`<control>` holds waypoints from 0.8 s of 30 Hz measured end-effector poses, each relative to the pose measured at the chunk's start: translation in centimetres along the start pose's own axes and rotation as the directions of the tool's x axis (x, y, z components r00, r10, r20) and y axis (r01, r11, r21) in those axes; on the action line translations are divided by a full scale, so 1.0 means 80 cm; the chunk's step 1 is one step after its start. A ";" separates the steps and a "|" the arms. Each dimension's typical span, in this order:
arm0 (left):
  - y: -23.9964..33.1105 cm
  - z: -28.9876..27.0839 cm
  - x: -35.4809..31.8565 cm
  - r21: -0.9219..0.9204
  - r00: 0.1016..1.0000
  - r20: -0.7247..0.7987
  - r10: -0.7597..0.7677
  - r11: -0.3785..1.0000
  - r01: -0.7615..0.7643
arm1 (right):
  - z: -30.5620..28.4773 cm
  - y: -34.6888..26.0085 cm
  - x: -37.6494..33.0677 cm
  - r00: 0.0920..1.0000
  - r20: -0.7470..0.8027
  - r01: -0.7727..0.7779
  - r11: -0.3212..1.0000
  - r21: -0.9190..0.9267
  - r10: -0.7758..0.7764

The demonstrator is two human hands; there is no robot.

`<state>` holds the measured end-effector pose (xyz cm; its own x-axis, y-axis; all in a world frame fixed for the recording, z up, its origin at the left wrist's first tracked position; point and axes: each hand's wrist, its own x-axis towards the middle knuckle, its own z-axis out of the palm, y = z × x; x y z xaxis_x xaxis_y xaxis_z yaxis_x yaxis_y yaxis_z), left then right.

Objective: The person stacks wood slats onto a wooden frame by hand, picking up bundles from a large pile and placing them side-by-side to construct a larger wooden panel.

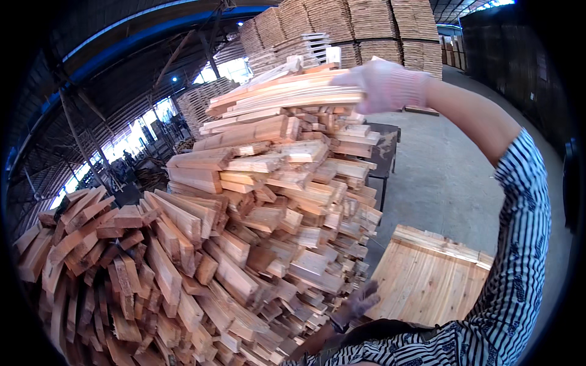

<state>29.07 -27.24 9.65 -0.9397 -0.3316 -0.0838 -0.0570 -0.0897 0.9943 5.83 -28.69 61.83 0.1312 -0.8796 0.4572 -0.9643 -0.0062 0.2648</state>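
Observation:
My right hand (388,86), in a pale knitted glove, reaches to the top of a big wood pile. Its fingers are closed over the near ends of some long, thin wooden boards (293,100), slightly blurred. Low in the view, my left hand (355,302) is gloved too, with its fingers apart and nothing seen in them. It is between the pile's lower edge and a flat panel of joined boards (427,277). Below the boards, the pile of cut wooden pieces (274,213) slopes down in uneven, overlapping layers, with many ends sticking out.
More wood lies heaped at the left (122,262). A dark metal table (384,152) stands beside the pile's right edge. Tall stacks of boards (372,27) rise at the back. Concrete floor (445,165) runs along the right, beside a dark wall (513,67).

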 end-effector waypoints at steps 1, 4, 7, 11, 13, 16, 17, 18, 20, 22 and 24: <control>0.033 0.006 0.015 -0.090 0.999 -0.012 0.030 0.995 -0.031 | -0.004 0.011 -0.050 1.000 -0.011 -0.005 1.000 -0.021 0.005; 0.168 0.016 0.085 -0.454 0.798 0.175 0.576 0.767 -0.454 | -0.022 0.023 -0.174 0.981 -0.178 0.071 0.997 -0.032 -0.076; 0.318 0.050 0.145 -0.711 0.660 0.003 0.751 0.466 -0.526 | -0.035 -0.013 -0.252 0.984 0.025 -0.175 0.984 -0.024 0.176; 0.460 0.056 0.170 -0.552 0.683 -0.326 0.653 0.455 -0.698 | -0.050 -0.033 -0.324 0.987 0.120 -0.137 0.943 0.304 0.105; 0.478 0.053 0.167 -0.491 0.709 -0.305 0.636 0.532 -0.689 | -0.048 -0.011 -0.315 0.970 0.052 -0.220 0.757 0.615 0.239; 0.457 0.041 0.144 -0.424 0.760 -0.374 0.532 0.630 -0.650 | 0.019 0.047 -0.162 0.936 -0.198 -0.215 0.920 0.329 0.290; 0.444 0.040 0.135 -0.454 0.779 -0.322 0.538 0.634 -0.626 | 0.064 0.050 -0.114 0.930 -0.244 -0.128 0.866 0.484 0.274; 0.428 0.038 0.120 -0.485 0.787 -0.214 0.579 0.636 -0.600 | 0.111 0.053 -0.066 0.947 -0.141 -0.141 0.769 0.624 0.288; 0.404 0.032 0.099 -0.409 0.702 -0.233 0.673 0.587 -0.699 | 0.210 0.051 0.010 0.806 -0.258 -0.331 0.767 0.549 0.533; 0.377 0.016 0.073 -0.503 0.809 -0.231 0.541 0.645 -0.575 | 0.284 0.065 0.038 0.774 -0.294 -0.338 0.759 0.556 0.561; 0.352 0.003 0.067 -0.358 0.834 -0.242 0.495 0.754 -0.551 | 0.318 0.080 0.052 0.721 -0.310 -0.327 0.699 0.636 0.620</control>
<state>22.34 -31.29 37.23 -0.7306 -0.5488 0.4063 0.5958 -0.2215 0.7720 -5.65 -44.50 43.86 -0.4317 -0.4906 0.7569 -0.8633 -0.0187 -0.5044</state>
